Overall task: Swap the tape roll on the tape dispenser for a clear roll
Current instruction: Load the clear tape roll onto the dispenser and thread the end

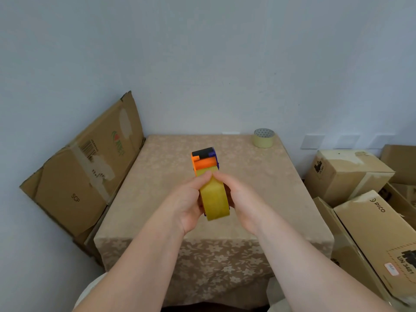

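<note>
An orange, purple and black tape dispenser [203, 159] is held above the middle of the table, with a yellow tape roll [213, 202] mounted on its near end. My left hand [188, 203] grips the roll and dispenser from the left side. My right hand [240, 201] grips them from the right. Both thumbs meet on top of the yellow roll. A pale, clear-looking tape roll [263, 138] stands on its flat side at the table's far right corner, apart from both hands.
The table [162, 188] carries a beige flowered cloth and stands against a pale wall. A flattened cardboard box [85, 167] leans at its left. Several cardboard boxes [346, 174] are stacked at the right, close to the table's edge.
</note>
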Demonstrator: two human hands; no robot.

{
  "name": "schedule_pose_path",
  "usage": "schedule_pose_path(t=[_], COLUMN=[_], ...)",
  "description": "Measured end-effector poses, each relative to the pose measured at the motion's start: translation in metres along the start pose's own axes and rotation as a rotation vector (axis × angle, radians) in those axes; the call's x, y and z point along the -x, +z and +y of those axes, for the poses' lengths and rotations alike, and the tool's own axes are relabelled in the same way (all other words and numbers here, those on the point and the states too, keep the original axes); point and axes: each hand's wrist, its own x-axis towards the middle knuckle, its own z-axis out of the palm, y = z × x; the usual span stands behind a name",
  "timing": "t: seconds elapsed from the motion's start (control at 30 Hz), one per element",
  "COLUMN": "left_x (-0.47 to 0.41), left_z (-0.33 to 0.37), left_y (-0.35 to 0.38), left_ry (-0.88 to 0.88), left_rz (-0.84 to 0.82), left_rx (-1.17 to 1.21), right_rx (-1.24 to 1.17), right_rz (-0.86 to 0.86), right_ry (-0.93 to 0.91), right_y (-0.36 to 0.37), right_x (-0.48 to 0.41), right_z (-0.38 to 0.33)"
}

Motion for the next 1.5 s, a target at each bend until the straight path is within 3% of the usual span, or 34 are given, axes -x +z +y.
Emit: schedule_pose_path(t=[0.23, 0.63, 0.97, 1.17, 1.3, 1.5], left_x=[-0.001, 0.004, -0.001, -0.004, -0.002, 0.009], left_z=[0.008, -0.002, 0.000, -0.007, -0.010, -0.019], left_y=[-0.005, -0.006, -0.007, -0.008, -0.004, -0.005], left_ry=[-0.123, -0.006, -0.093, -0.032, 0.076, 0.283], left_rz=[0.158, 0.041, 0.172, 0.154, 0.095, -0.041], left_rx=[0.191, -0.003, 0.172, 0.148, 0.001, -0.428], right_rx=[0.139, -0.071, 0.008, -0.091, -0.139, -0.272], right_rz=[-0.053, 0.033, -0.189, -0.092, -0.016, 0.081], right_ry=[-0.047, 0.006, -0.035, -0.066, -0.050, 0.009], right_y=[0.006, 0.000, -0.007, -0.007, -0.006, -0.006], right_x=[0.001, -0.006, -0.003, -0.001, -0.003, -0.006], right_z=[0.005, 0.010, 0.020, 0.019, 0.020, 0.018])
